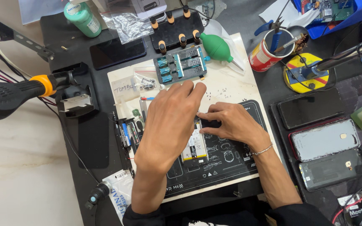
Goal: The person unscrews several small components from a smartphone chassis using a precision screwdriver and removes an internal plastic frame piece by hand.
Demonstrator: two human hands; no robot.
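Note:
An opened phone point(195, 146) with its white battery showing lies on a black repair mat point(231, 157). My left hand point(170, 119) lies flat over the phone's left side and top, fingers stretched out and pressing on it. My right hand point(227, 122) rests on the phone's upper right, fingertips curled against its edge. Whether either hand pinches a small part is hidden. A grey board-holding jig point(181, 63) sits just beyond my fingers.
A green air blower point(216, 47), a red tin of tools point(269, 52), a green bottle point(83, 17) and a dark phone point(116, 52) stand at the back. Several phones point(321, 146) lie at the right. A hot-air handle point(17, 94) sits at the left.

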